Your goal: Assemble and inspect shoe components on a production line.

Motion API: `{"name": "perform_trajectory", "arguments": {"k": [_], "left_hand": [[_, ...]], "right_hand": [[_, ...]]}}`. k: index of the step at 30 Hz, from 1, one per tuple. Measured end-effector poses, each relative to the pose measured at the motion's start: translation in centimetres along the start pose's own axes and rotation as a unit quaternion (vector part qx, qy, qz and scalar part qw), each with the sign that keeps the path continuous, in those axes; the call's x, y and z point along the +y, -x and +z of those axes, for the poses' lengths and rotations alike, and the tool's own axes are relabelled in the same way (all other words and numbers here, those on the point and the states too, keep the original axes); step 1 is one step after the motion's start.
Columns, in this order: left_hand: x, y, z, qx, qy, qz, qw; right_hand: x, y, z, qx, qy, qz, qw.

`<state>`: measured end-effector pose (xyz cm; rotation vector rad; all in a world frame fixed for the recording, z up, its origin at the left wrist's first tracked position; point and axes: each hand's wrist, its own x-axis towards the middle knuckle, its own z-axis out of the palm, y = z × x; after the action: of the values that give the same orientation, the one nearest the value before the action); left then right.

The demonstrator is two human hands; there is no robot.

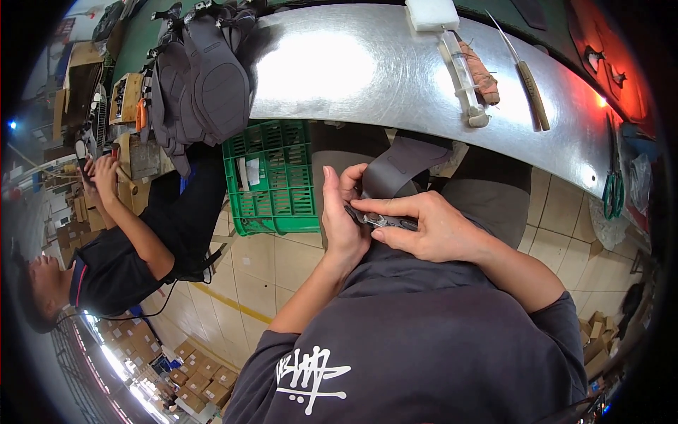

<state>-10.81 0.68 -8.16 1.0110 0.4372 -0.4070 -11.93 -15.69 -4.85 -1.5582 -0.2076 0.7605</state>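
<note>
A dark grey, leather-like strap piece (406, 167) hangs over my lap, its wide end just below the table edge. At its near end is a small dark buckle-like fitting (374, 218) with shiny metal parts. My left hand (344, 215) is curled around that end, steadying it from the left. With thumb and fingers, my right hand (439, 225) pinches the fitting from the right. Its exact kind is partly hidden by my fingers.
Similar grey pieces (212, 85) with black clips overhang the metal table (311, 99). On it lie a syringe (460, 74), a wrapped tool (480, 74), a wooden-handled knife (526, 81) and a white block (432, 14). A green crate (272, 225) stands below; a co-worker (120, 261) is left.
</note>
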Motion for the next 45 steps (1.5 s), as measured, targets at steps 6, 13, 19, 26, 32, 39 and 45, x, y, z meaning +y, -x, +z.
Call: {"name": "perform_trajectory", "arguments": {"k": [6, 13, 19, 26, 32, 39, 45], "left_hand": [[0.0, 0.0, 0.7, 0.019, -0.007, 0.019, 1.0], [-0.2, -0.6, 0.6, 0.023, -0.021, 0.051, 0.998], [-0.1, -0.7, 0.5, 0.006, -0.019, 0.056, 0.998], [0.2, -0.3, 0.1, -0.009, 0.01, 0.028, 1.0], [0.4, -0.2, 0.3, 0.006, 0.025, -0.004, 1.0], [0.5, 0.0, 0.3, -0.015, -0.009, -0.012, 1.0], [0.1, 0.2, 0.6, 0.005, -0.026, 0.005, 1.0]], "right_hand": [[-0.2, 0.3, 0.3, 0.038, -0.007, -0.017, 0.999], [0.6, 0.0, 0.2, 0.029, -0.08, -0.027, 0.996], [-0.5, 0.0, -0.5, -0.017, -0.162, 0.056, 0.985], [-0.6, 0.1, -0.5, -0.015, -0.025, -0.013, 0.999], [-0.3, 0.1, -0.4, -0.013, -0.007, -0.032, 0.999], [-0.1, 0.2, -0.3, -0.009, -0.012, -0.032, 0.999], [-0.3, 0.2, -0.1, 0.005, -0.028, -0.015, 0.999]]}}
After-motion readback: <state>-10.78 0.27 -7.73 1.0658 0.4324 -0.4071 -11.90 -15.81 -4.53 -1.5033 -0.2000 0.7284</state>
